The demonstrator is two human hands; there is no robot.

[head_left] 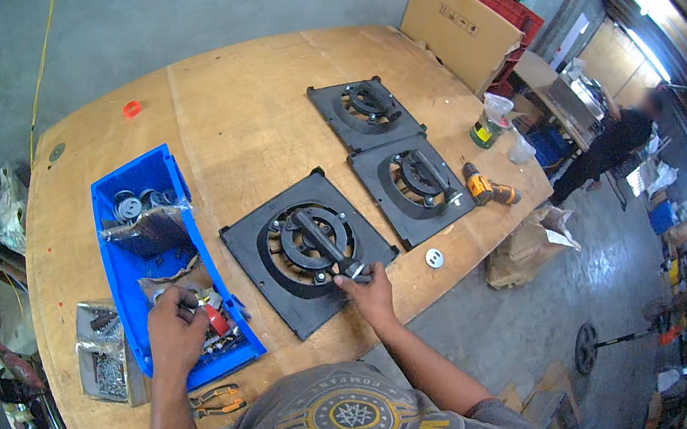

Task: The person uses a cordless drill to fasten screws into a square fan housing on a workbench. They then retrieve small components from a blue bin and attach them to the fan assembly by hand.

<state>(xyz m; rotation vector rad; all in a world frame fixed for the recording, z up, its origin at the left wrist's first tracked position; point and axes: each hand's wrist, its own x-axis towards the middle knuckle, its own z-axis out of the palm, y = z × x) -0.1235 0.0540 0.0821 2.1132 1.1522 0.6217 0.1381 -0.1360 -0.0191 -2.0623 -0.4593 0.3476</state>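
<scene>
A square black metal plate (285, 300) lies in front of me, a round burner (305, 229) with a black tube (317, 235) set in its middle. My right hand (370, 294) is closed around the tube's near end, where a light-coloured tip shows between the fingers. Over the near part of a long blue bin (124, 294), my left hand (174, 333) is closed in a pinch; what it holds, if anything, is too small to make out. Beside those fingers in the bin lie a red piece (216, 319) and small metal parts. Round metal discs (128, 207) fill the bin's far end.
Two more black burner plates (368, 112) lie at the right, beside a yellow-black cordless drill (490, 187), a jar (487, 130) and a white disc (434, 258). A screw box (107, 364) and orange-handled pliers (218, 401) are near left. Another person (610, 141) stands beyond the table.
</scene>
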